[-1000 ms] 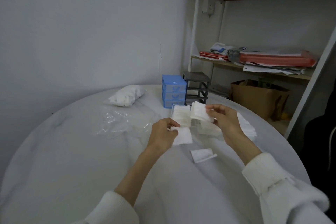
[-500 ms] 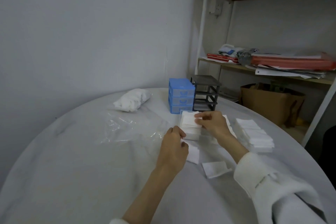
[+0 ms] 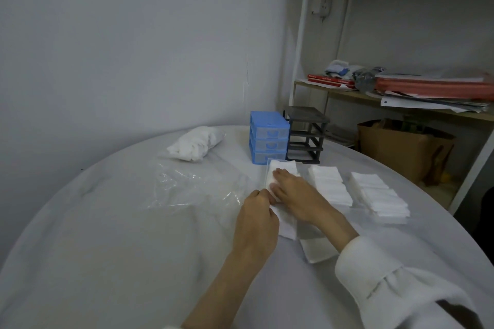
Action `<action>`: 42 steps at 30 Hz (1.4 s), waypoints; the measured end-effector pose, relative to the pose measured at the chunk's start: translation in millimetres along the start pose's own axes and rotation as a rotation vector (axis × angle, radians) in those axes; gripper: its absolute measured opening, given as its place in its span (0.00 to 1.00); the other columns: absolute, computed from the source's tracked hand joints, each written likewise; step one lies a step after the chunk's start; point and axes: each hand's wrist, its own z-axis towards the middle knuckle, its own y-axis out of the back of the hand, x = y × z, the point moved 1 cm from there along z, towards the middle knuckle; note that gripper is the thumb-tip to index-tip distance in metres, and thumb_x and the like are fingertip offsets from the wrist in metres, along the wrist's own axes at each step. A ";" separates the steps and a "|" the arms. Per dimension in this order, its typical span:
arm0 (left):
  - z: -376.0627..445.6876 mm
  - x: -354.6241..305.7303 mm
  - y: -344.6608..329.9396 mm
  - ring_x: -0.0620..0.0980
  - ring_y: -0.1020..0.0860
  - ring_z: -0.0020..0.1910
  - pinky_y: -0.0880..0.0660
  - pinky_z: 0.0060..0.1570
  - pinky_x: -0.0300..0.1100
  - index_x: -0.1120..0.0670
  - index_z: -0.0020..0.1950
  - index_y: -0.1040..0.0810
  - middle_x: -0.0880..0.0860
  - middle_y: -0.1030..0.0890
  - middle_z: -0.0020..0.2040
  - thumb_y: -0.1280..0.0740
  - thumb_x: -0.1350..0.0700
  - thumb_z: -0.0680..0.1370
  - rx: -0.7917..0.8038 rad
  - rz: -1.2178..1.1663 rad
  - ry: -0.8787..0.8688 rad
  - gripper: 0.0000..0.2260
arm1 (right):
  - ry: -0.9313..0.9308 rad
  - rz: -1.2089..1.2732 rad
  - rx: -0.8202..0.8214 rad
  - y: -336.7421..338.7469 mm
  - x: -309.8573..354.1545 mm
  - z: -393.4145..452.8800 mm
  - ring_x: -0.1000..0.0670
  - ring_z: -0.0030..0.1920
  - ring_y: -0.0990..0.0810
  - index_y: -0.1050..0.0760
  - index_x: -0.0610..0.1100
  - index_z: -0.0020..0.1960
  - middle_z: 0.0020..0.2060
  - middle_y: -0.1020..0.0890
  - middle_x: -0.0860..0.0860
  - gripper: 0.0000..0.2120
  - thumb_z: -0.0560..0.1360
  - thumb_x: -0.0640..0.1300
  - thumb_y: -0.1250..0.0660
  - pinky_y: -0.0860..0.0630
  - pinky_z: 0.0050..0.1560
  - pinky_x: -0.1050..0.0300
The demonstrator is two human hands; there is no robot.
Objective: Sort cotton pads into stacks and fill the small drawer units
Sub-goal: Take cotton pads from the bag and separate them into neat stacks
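1. The round white counter point(image 3: 93, 235) had its far edge running behind the blue drawer unit point(image 3: 268, 141) and the dark open rack point(image 3: 306, 135), which stood side by side, just beside each other. The right rim curved close past the outer pad stack point(image 3: 379, 196).
2. Open room: wide bare cloth on the left and near side. A clear plastic sheet point(image 3: 192, 184) lay left of the hands, with a bagged wad of cotton point(image 3: 195, 143) behind it.
3. Pads: one stack point(image 3: 283, 168) sat just in front of the blue unit, a middle stack point(image 3: 330, 185) to its right, then the outer stack. A loose pad point(image 3: 319, 247) lay on the counter near the right wrist.
4. Versus 1.0 s ago: the right hand had dropped from mid-air, where it held pads up, onto the stack by the blue unit. The left hand had come down close beside it. The view had shifted, bringing the right stacks into sight.
5. Right hand point(image 3: 292, 196): palm down, fingers extended flat, pressing on the stack, holding nothing in a grip.
6. Left hand point(image 3: 256, 219): back facing the camera, fingers curled, pinching the edge of a pad point(image 3: 287, 224) lying between the two hands. White sleeve point(image 3: 387, 283) on the right forearm.
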 end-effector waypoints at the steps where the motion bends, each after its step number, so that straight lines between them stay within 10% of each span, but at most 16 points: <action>1: -0.7 1.1 -0.7 0.48 0.26 0.48 0.31 0.46 0.34 0.60 0.53 0.24 0.53 0.24 0.50 0.46 0.69 0.74 0.017 -0.001 0.003 0.15 | -0.008 -0.031 0.069 -3.4 -1.1 -0.5 0.45 0.71 0.36 0.38 0.36 0.70 0.70 0.34 0.43 0.20 0.83 0.47 0.50 0.36 0.65 0.54; 4: -0.6 2.9 -1.1 0.49 0.25 0.49 0.29 0.48 0.37 0.60 0.55 0.23 0.55 0.23 0.52 0.46 0.69 0.73 0.054 -0.004 0.013 0.16 | -0.009 -0.095 0.172 -4.8 -3.6 -2.8 0.51 0.76 0.52 0.54 0.40 0.77 0.77 0.51 0.47 0.25 0.83 0.49 0.54 0.52 0.73 0.57; 13: 5.3 4.1 4.9 0.46 0.32 0.29 0.34 0.31 0.37 0.56 0.32 0.31 0.50 0.29 0.30 0.43 0.58 0.80 0.183 -0.070 0.088 0.15 | -0.025 -0.055 0.227 -3.0 -5.7 -3.8 0.55 0.76 0.55 0.57 0.43 0.77 0.77 0.55 0.50 0.26 0.83 0.52 0.56 0.56 0.72 0.61; 23: 4.3 -0.8 7.5 0.43 0.33 0.26 0.37 0.25 0.28 0.55 0.31 0.30 0.47 0.31 0.27 0.33 0.62 0.72 0.311 -0.093 0.130 0.11 | 0.064 0.186 -0.001 12.7 -12.0 -12.7 0.52 0.73 0.40 0.41 0.48 0.74 0.74 0.39 0.52 0.21 0.82 0.46 0.46 0.44 0.72 0.56; 29: 9.4 -1.1 9.0 0.45 0.29 0.31 0.33 0.29 0.27 0.54 0.34 0.28 0.50 0.25 0.32 0.33 0.63 0.74 0.206 -0.277 0.208 0.10 | 0.182 0.218 -0.157 26.9 -12.3 -23.6 0.62 0.49 0.25 0.21 0.47 0.52 0.48 0.22 0.57 0.09 0.76 0.38 0.37 0.30 0.51 0.68; 35: 10.5 -5.3 6.5 0.60 0.19 0.47 0.22 0.51 0.56 0.55 0.42 0.26 0.61 0.19 0.45 0.34 0.65 0.76 0.171 -0.535 0.268 0.06 | 0.156 0.301 -0.127 37.7 -21.2 -33.1 0.57 0.45 0.23 0.22 0.46 0.50 0.45 0.19 0.52 0.06 0.74 0.40 0.31 0.29 0.44 0.71; 42: 9.8 -9.7 10.1 0.52 0.20 0.38 0.22 0.50 0.51 0.58 0.43 0.25 0.55 0.19 0.36 0.28 0.69 0.69 0.218 -0.734 0.350 0.10 | 0.173 0.350 -0.136 44.8 -22.1 -40.5 0.58 0.43 0.22 0.21 0.46 0.45 0.41 0.19 0.54 0.02 0.73 0.40 0.30 0.26 0.45 0.67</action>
